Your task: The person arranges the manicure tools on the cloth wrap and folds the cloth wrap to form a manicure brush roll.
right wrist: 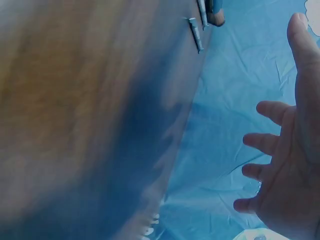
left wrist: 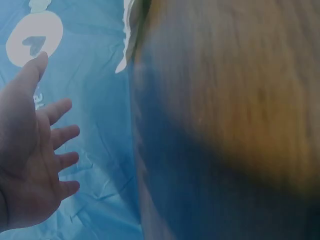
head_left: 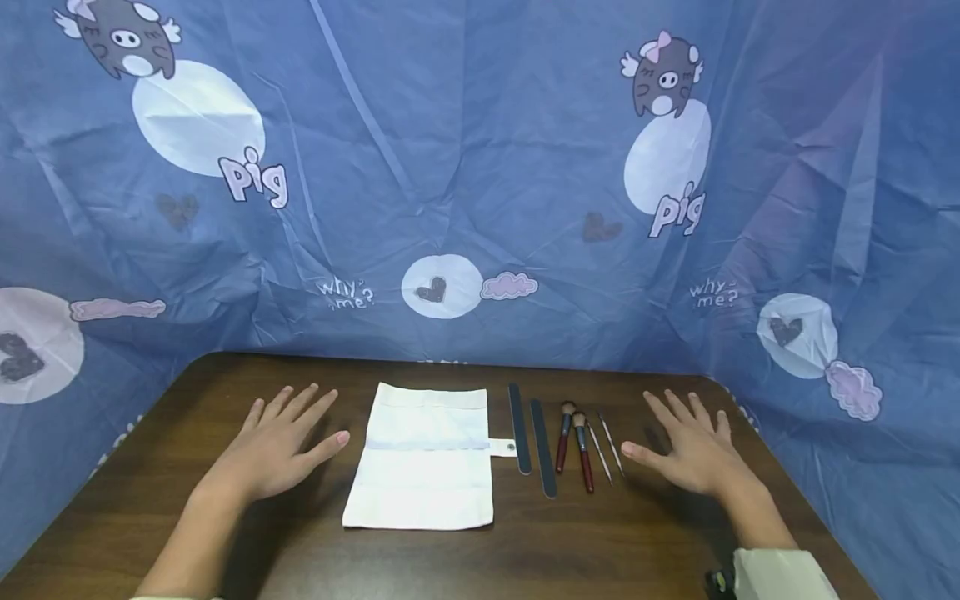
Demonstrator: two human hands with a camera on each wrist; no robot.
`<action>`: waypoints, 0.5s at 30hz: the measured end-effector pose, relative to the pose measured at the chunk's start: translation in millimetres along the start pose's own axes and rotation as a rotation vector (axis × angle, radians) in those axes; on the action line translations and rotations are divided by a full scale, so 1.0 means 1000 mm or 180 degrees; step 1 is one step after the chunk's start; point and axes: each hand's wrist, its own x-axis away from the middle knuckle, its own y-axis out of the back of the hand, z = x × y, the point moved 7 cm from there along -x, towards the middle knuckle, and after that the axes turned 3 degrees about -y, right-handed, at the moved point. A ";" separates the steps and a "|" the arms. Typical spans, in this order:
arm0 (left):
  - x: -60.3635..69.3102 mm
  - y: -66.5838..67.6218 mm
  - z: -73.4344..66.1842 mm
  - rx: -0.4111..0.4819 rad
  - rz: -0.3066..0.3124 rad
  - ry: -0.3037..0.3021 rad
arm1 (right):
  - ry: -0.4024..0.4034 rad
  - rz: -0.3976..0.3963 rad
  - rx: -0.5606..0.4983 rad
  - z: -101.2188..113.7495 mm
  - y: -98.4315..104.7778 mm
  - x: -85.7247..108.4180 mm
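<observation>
Palm down with fingers spread, my left hand (head_left: 273, 454) hovers over the table, left of a flat white cloth pouch (head_left: 427, 483). The pouch has a short strap (head_left: 503, 447) with a snap on its right side. Beside the strap lie two dark nail files (head_left: 519, 429) (head_left: 543, 448). Further right are two brushes with dark red handles (head_left: 565, 437) (head_left: 583, 452) and two thin metal-tipped sticks (head_left: 600, 452) (head_left: 611, 446). My right hand (head_left: 693, 450), also spread and holding nothing, is above the table just right of the sticks. Both wrist views show bare palms.
A brown wooden table (head_left: 420, 567) bears everything. Its far edge meets a blue curtain (head_left: 465, 192) printed with pigs, hearts and words, which also hangs along both sides. A dark device (head_left: 720, 583) sits at the right wrist near a pale sleeve (head_left: 780, 575).
</observation>
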 end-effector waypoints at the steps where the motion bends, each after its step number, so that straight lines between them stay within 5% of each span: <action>1: -0.002 -0.001 -0.002 0.0002 0.0015 -0.0013 | 0.0029 0.0005 -0.0028 0.001 0.000 -0.002; 15: -0.034 -0.017 -0.029 0.0138 0.0131 -0.0295 | 0.0414 0.0073 -0.0160 0.050 0.002 -0.043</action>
